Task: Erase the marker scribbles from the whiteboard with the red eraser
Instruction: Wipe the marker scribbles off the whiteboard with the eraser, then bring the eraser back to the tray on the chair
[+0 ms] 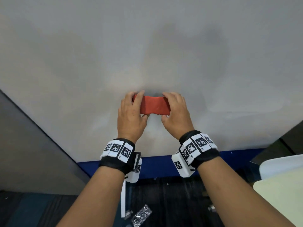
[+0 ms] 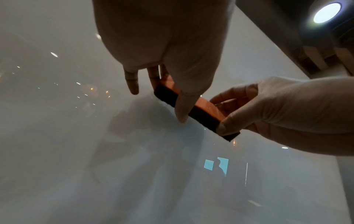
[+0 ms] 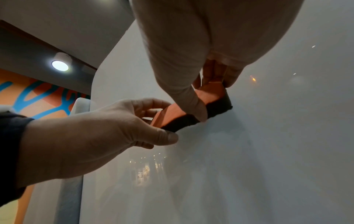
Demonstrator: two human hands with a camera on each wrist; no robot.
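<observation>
The red eraser (image 1: pixel 155 105) lies lengthwise against the whiteboard (image 1: pixel 147 46), its dark felt face (image 2: pixel 201 116) turned to the board. My left hand (image 1: pixel 131 112) grips its left end, fingers over the top edge and thumb under. My right hand (image 1: pixel 176 112) grips the right end the same way. In the right wrist view the eraser (image 3: pixel 170 112) runs between the thumbs of both hands, and its felt (image 3: pixel 218 106) touches the board. No marker scribbles show on the board; only faint grey smears near the hands.
A blue strip (image 1: pixel 164 164) runs along the whiteboard's bottom edge. A grey wall (image 1: pixel 29 145) flanks the board at the left. A pale tabletop (image 1: pixel 282 194) stands at the lower right. Dark floor with small litter (image 1: pixel 141 213) lies below.
</observation>
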